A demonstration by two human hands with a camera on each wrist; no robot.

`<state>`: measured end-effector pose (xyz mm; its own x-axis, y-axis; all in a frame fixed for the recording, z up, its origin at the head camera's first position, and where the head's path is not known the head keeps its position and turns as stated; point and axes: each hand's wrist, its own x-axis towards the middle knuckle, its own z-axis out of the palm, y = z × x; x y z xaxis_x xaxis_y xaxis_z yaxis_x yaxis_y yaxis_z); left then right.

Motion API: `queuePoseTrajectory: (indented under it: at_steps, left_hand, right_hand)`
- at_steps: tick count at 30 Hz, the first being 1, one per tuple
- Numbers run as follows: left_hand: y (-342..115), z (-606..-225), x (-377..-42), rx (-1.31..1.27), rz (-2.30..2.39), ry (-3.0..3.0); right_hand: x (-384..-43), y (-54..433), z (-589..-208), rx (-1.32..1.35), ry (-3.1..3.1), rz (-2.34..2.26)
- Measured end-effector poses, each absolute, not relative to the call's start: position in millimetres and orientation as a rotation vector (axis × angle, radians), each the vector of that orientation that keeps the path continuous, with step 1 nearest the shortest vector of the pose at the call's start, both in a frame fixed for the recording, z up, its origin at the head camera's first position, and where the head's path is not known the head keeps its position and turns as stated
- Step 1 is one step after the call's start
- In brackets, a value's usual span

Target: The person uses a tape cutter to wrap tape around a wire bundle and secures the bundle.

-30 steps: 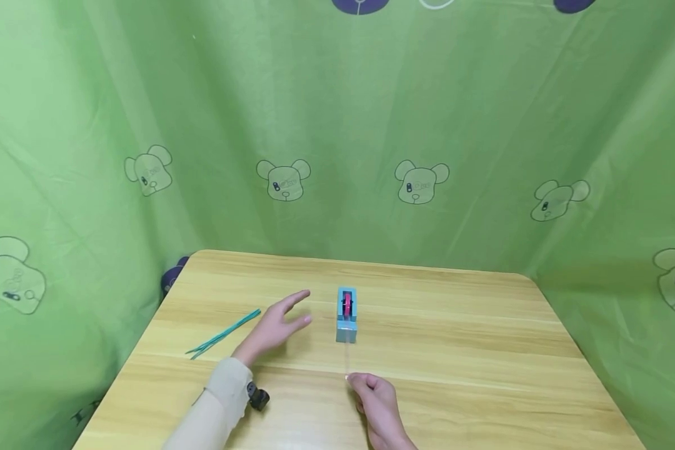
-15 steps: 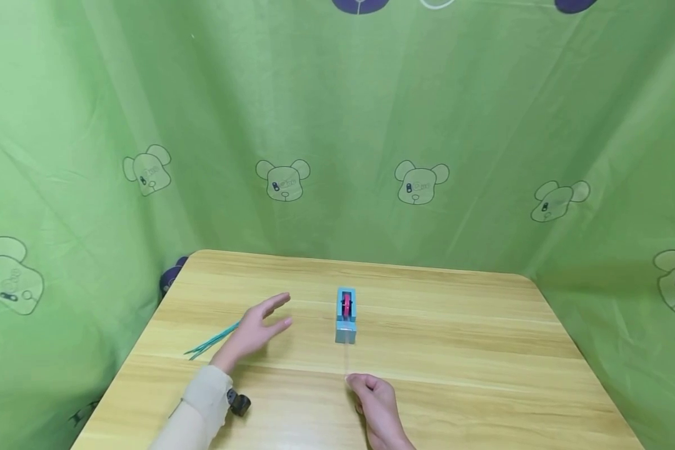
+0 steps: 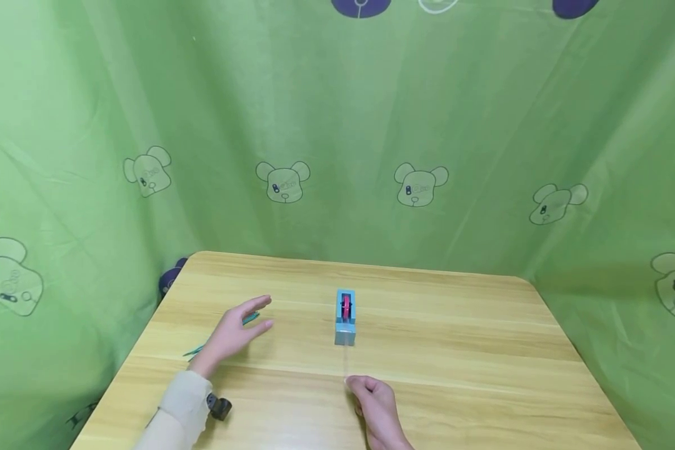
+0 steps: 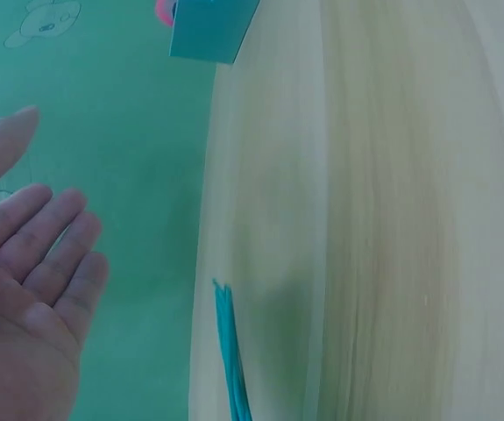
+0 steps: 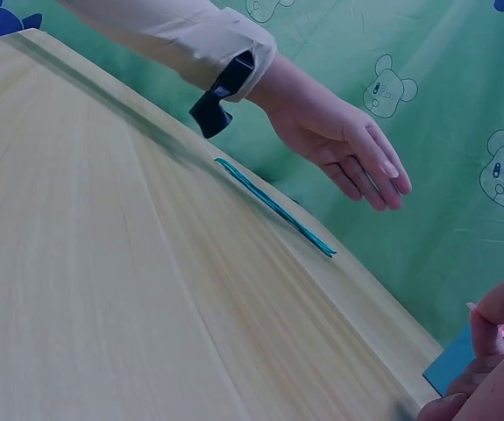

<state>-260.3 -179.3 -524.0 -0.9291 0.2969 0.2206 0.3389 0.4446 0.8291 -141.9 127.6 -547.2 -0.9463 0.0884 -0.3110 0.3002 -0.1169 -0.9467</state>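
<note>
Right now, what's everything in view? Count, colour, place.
Tape dispenser: 1, blue, standing mid-table
Tape roll: 1, pink-red centre, in the dispenser
Tape strip: 1, clear, drawn out of the dispenser's near end
Strand bundle: 1, teal, on the table, left of the dispenser
Table: 1, light wood, under everything
Curtain: sheet count unclear, green with bear-head prints, around the table
Sleeve: 1, beige, left arm
Wrist device: 1, black, at the cuff
Left hand: 1, above the bundle
Right hand: 1, pinching the strip's end

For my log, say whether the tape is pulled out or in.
Out: a clear tape strip stretches from the blue dispenser to the pinching right hand.
</note>
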Motion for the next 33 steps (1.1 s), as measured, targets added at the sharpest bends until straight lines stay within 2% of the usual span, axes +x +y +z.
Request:
queuePoseTrajectory:
  at_steps: [18,33]
  left_hand:
    - [-212,-519,-247,-0.396,-1.522,-2.668]
    - [-239,-525,-239,-0.342,-1.393,-2.662]
  right_hand:
    - [-141,125,-546,0.442,2.005,-2.215]
    - [-141,125,-546,0.424,2.005,-2.231]
